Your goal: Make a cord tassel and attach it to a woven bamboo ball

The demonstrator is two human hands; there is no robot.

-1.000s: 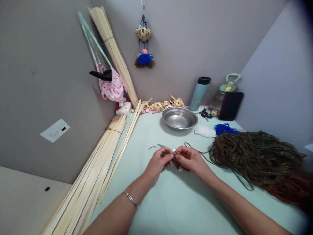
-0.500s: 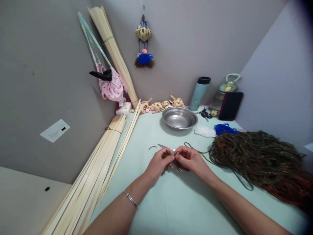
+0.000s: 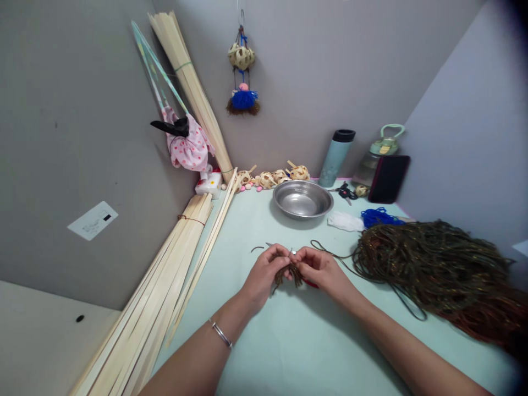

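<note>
Fingers of the left hand are closed in a pinch on a bunch of short brown cords, and its top is gripped by the closed fingertips of the right hand. The bunch is held just above the tabletop, between the two hands, with its cut ends splayed downward. Whether a knot has been drawn at the top cannot be told, since that spot is covered by the fingertips. If the pinch were eased before the cords were secured, single lengths could be shed or the ends left uneven.

Beneath the hands, a pair of red-handled scissors is partly hidden, the blade tip pointed away to the left. By a low wrist or a dragged cord, the scissors could be nudged, and a fingertip might be pricked or a cord snagged. Beside the tip, a short cord offcut is seen; it could be swept in with the bunch by mistake.

Near the right hand, a loose cord loop is trailed from the large cord pile. Were it caught by the wrist, more cord could be pulled out and tangled. Farther back, the stainless steel bowl is set well apart, so a knock to it is judged unlikely.
</note>
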